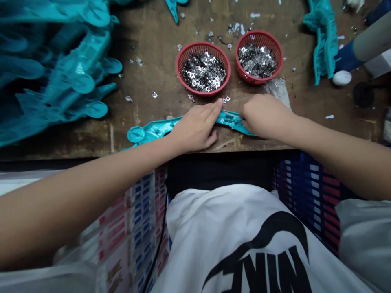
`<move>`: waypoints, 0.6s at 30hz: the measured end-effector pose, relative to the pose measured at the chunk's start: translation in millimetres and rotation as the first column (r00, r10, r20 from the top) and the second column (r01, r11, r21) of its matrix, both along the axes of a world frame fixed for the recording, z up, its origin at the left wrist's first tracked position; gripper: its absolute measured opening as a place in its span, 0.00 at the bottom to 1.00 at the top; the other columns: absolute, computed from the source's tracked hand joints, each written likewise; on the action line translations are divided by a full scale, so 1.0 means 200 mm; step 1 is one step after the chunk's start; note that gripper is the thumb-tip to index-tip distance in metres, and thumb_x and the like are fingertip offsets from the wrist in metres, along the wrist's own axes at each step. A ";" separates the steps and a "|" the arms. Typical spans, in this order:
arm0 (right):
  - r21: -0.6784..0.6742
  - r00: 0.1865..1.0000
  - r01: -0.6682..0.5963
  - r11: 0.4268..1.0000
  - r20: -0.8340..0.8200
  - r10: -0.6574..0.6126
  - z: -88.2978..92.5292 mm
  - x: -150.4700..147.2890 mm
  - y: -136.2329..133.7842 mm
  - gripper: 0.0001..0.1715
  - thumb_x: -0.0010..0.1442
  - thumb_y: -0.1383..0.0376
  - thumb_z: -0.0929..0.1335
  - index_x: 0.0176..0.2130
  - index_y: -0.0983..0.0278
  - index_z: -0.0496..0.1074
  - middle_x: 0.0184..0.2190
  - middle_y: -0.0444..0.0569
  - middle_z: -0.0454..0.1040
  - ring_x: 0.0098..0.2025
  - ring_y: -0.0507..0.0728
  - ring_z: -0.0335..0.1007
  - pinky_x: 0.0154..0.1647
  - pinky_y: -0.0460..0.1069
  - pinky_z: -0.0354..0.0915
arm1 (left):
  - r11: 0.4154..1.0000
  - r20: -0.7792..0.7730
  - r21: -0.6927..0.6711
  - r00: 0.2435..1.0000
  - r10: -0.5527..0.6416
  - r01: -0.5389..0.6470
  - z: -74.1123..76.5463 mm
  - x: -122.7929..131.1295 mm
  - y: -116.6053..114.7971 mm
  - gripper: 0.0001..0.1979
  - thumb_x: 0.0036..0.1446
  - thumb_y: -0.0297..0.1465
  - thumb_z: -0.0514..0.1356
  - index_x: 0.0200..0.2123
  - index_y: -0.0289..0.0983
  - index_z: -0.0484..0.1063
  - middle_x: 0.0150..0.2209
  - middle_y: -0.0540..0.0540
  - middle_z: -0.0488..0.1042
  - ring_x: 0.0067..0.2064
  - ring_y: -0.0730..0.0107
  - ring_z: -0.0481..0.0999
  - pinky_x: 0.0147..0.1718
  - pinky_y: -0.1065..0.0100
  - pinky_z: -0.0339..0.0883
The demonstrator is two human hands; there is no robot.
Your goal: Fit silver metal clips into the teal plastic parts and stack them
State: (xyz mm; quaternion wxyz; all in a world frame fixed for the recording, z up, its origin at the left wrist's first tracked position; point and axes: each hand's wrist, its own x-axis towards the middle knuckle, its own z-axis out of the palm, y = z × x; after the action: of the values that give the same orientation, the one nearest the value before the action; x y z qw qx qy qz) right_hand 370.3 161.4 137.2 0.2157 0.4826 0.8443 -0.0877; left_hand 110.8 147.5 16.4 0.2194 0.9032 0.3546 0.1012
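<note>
A long teal plastic part (228, 118) lies along the front edge of the wooden table. Across its middle rests my left hand (195, 127), with the fingers along the far side and the thumb at the near side, holding it against the tabletop. My right hand (265, 116) is closed over the part's right end, its fingers curled down; whatever is in them is hidden. Just beyond the hands stand two red baskets, the left basket (180, 79) and the right basket (279, 67). Both hold small shiny metal clips (204, 71).
Teal parts (82, 83) are heaped at the left, and another teal part (325, 40) lies at the far right near a grey and blue cylinder (366, 38). Loose clips (154, 94) are scattered on the wooden table (143, 57). Plastic crates (143, 211) stand below the edge.
</note>
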 end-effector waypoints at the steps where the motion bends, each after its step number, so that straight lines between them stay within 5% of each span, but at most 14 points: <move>1: 0.018 1.000 0.005 1.000 -0.011 -0.005 0.01 0.03 0.02 0.22 0.79 0.65 0.70 0.56 0.66 0.95 0.43 0.66 0.92 0.49 0.74 0.88 0.50 0.59 0.75 | 1.000 0.018 0.004 1.000 0.009 -0.010 -0.01 0.00 0.00 0.53 0.72 0.33 0.62 0.96 0.26 0.56 0.91 0.19 0.68 0.90 0.26 0.72 0.87 0.29 0.69; 4: 0.030 0.997 0.041 0.999 -0.073 -0.039 0.09 0.07 0.08 0.23 0.78 0.63 0.69 0.56 0.63 0.95 0.44 0.63 0.93 0.51 0.74 0.87 0.50 0.60 0.76 | 1.000 0.025 0.026 1.000 0.003 -0.004 -0.01 0.01 0.00 0.48 0.73 0.33 0.61 0.93 0.33 0.66 0.89 0.24 0.72 0.88 0.28 0.74 0.86 0.30 0.70; 9: -0.045 0.947 0.137 0.990 -0.287 -0.144 0.15 0.02 0.08 0.27 0.83 0.62 0.68 0.70 0.60 0.89 0.55 0.60 0.95 0.56 0.71 0.90 0.54 0.58 0.79 | 0.998 0.010 0.053 0.999 -0.030 0.030 -0.01 0.01 0.00 0.40 0.75 0.32 0.59 0.87 0.33 0.76 0.87 0.21 0.74 0.88 0.26 0.73 0.84 0.27 0.72; 18: -0.042 0.791 0.028 0.999 -0.610 -0.048 -0.11 0.14 0.10 0.09 0.77 0.57 0.80 0.54 0.54 0.92 0.43 0.51 0.94 0.46 0.69 0.91 0.52 0.60 0.82 | 0.997 0.000 0.050 0.998 -0.061 0.061 -0.04 -0.03 0.02 0.40 0.76 0.31 0.60 0.88 0.32 0.73 0.88 0.21 0.71 0.90 0.24 0.71 0.86 0.22 0.70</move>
State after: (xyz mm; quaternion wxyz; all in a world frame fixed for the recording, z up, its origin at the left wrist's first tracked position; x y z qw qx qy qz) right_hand 397.3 181.8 115.6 -0.0627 0.4417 0.8576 -0.2560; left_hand 105.5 151.4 7.9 0.2002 0.9187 0.3242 0.1042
